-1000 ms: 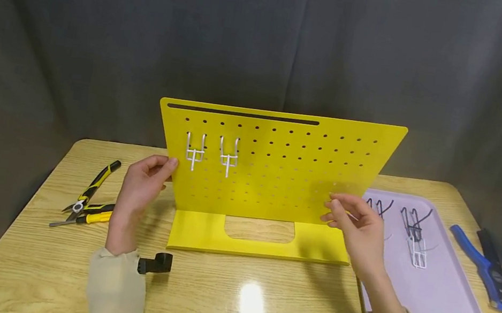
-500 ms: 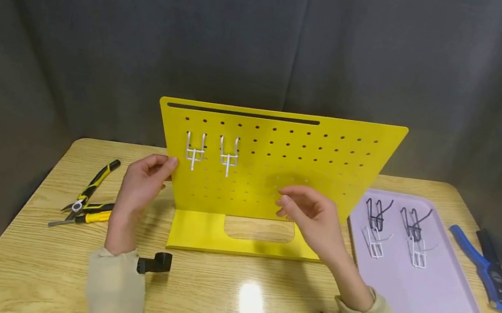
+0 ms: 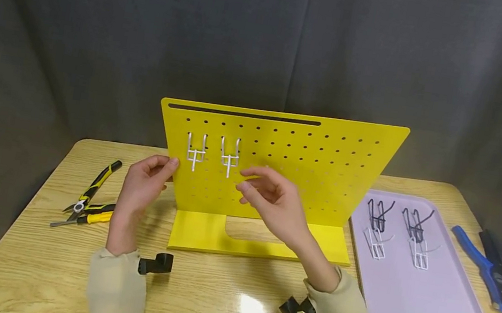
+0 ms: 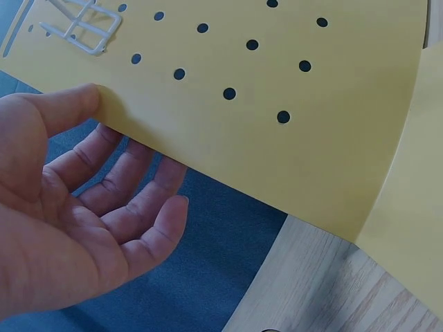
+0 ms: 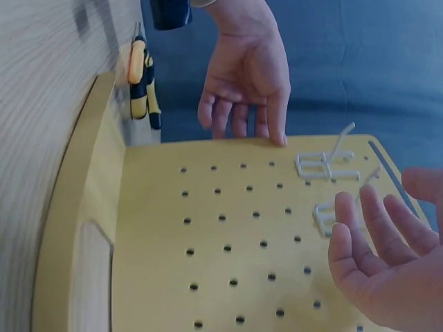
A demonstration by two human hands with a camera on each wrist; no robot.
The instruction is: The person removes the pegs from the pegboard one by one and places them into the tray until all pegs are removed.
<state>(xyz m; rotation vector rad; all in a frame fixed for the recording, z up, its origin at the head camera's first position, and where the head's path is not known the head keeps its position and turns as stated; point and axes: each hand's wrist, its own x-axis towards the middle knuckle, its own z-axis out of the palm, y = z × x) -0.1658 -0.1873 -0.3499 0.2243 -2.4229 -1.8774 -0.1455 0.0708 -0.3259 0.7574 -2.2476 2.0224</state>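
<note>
A yellow pegboard [image 3: 354,150] stands upright on its bent base. My left hand [image 3: 142,183] grips its left edge, thumb on the front face and fingers behind, as the left wrist view [image 4: 97,90] also shows. Two white wire hooks hang at the upper left: an outer hook [image 3: 194,160] and an inner hook [image 3: 229,165]. In front of the board, just right of the inner hook, is my right hand [image 3: 279,207], fingers loosely bent and holding nothing. The right wrist view has that hand [image 5: 391,270] overlapping the inner hook's prong.
On the right, a lilac tray [image 3: 433,308] bears two black hooks [image 3: 415,232] and two white hooks [image 3: 420,260]. Beyond it lies a blue-handled cutting tool [image 3: 496,277]. Black-and-yellow pliers [image 3: 96,185] and a yellow screwdriver [image 3: 98,217] lie at the left.
My right hand has moved left across the front of the pegboard, from its right side to beside the inner hook, uncovering hooks on the tray. The left hand keeps its grip on the edge.
</note>
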